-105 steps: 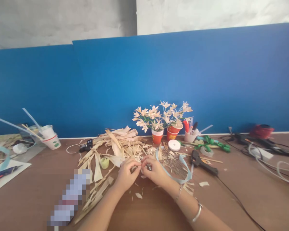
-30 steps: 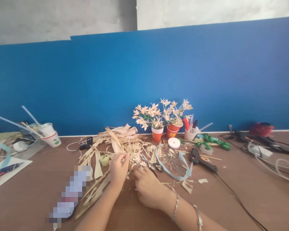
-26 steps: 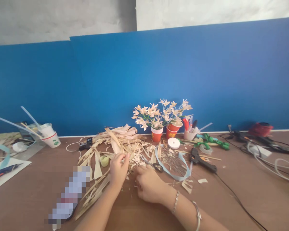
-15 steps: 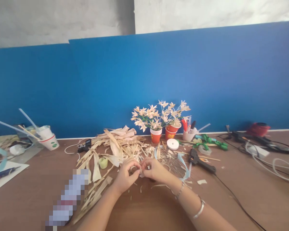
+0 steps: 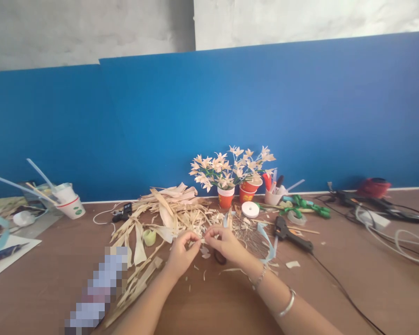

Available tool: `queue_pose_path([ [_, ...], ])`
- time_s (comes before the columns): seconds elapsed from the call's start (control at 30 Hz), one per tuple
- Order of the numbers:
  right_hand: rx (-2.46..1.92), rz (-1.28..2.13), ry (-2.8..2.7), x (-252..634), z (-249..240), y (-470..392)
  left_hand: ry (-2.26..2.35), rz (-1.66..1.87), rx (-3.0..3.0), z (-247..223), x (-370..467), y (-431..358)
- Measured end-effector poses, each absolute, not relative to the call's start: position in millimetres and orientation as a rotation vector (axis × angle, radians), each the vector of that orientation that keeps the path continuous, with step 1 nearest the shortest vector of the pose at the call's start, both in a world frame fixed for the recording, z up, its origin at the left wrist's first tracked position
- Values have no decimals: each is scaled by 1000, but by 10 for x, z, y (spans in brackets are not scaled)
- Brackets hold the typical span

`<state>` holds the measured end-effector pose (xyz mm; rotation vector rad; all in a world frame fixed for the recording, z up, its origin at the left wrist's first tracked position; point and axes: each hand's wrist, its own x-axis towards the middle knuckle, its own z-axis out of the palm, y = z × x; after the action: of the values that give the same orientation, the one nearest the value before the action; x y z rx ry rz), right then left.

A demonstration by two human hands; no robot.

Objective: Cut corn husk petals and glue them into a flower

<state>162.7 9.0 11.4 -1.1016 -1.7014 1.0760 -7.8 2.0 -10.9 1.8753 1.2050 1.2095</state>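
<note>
Left hand (image 5: 182, 255) and right hand (image 5: 227, 244) both pinched, dunno on what; dry leaves (image 5: 165, 211) sit left, probably for easy reach.

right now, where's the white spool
In the head view, the white spool lies right of centre, beyond the right hand, in front of the red cups.
</note>
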Motion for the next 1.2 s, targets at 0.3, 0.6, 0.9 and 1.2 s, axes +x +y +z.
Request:
queue_pose_path([
  [0.3,-1155,1127,-1688,1627,90,75,1230,1187,1748,-54,-52,-3],
  [0.6,-1124,1093,-1715,1632,83,81,1254,1178,1760,-55,-33,-12],
  [0.9,-1117,1117,-1674,1628,89,95,1230,1165,1664,-42,-23,-16],
  [1.2,-1131,1100,-1662,1621,85,72,1193,1192,1460,-64,2,-30],
])
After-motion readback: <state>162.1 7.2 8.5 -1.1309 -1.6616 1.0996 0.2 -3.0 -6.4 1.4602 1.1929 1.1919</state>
